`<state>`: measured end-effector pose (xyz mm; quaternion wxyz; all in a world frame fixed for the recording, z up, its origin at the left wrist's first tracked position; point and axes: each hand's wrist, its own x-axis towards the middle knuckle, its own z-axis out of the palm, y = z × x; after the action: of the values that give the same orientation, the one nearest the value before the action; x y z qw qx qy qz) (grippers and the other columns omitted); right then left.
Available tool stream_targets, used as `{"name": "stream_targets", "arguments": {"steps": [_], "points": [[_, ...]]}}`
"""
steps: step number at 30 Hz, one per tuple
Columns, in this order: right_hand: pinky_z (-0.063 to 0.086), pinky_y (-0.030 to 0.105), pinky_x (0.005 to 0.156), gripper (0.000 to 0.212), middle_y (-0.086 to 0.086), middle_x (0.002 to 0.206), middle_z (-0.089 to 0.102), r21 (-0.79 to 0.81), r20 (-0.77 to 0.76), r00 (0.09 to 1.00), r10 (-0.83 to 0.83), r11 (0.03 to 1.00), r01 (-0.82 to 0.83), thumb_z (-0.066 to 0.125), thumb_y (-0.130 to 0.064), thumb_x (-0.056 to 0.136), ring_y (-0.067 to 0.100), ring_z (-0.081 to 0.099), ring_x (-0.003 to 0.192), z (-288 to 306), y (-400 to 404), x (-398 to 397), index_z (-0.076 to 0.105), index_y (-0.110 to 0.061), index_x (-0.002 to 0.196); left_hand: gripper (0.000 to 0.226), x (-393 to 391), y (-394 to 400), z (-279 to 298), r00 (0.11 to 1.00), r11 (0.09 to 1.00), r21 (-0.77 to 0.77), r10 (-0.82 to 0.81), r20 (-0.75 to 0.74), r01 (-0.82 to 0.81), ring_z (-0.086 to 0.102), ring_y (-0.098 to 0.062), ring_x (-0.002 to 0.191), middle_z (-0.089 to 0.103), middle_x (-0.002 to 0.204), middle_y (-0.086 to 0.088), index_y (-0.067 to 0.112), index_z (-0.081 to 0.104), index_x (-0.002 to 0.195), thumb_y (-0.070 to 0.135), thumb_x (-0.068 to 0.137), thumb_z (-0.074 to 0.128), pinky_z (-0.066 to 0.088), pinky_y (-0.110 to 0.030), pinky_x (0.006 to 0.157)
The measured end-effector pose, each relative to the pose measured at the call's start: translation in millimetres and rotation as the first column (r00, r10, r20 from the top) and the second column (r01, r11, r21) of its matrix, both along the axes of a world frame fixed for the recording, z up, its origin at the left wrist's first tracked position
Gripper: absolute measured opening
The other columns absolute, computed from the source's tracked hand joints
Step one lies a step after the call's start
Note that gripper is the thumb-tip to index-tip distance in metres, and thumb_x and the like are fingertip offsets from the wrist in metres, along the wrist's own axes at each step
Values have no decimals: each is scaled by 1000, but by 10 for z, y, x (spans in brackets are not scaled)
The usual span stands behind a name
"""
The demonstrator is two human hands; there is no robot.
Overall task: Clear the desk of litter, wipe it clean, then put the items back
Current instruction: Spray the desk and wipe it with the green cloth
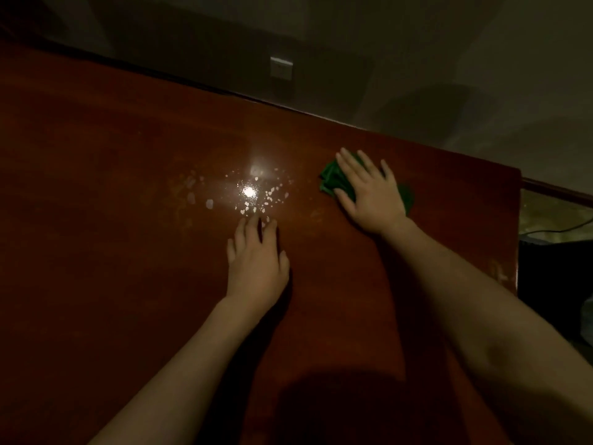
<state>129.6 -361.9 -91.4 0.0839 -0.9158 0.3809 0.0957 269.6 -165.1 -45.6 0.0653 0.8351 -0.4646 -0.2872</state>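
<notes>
A reddish-brown wooden desk (112, 220) fills the view. My right hand (369, 191) lies flat with straight, spread fingers on a crumpled green cloth (330, 178) near the desk's far right part, pressing it to the wood. My left hand (256, 261) rests palm down on the desk in the middle, fingers straight. Just beyond its fingertips a patch of shiny droplets (247, 194) glints under a bright light reflection.
The desk's right edge (517, 239) drops off to a dark area with a cable (558, 228). Its far edge meets a dim wall bearing a light switch (281, 68). A round shadow lies on the near desk.
</notes>
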Motion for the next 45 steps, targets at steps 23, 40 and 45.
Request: {"name": "stream_targets", "arguments": {"steps": [23,40,45], "points": [[1,48,117,62,-10,160,-1,34,-26,986,162,986,-161,8,-57,96,21,0,148,55,967,422,-5,-33,151,54,166,754,158,1000,999,32,-18,25,17,19,-23,140,27,151,-8,15,27,147,27,97,42,22,-39,113],[15,47,111,58,-9,156,23,3,-20,981,191,982,-191,20,-54,98,23,25,143,-5,3938,-191,20,-29,151,53,320,2750,167,995,991,89,-94,-23,96,23,-25,138,28,150,-8,16,27,146,31,97,41,25,-40,110],[17,49,110,62,-8,155,22,31,-3,992,124,992,-123,23,-54,97,23,20,143,7,4366,-259,5,-31,152,53,349,3022,206,989,987,88,-132,-60,137,22,-24,138,28,150,-8,17,26,147,31,98,41,23,-40,111]]}}
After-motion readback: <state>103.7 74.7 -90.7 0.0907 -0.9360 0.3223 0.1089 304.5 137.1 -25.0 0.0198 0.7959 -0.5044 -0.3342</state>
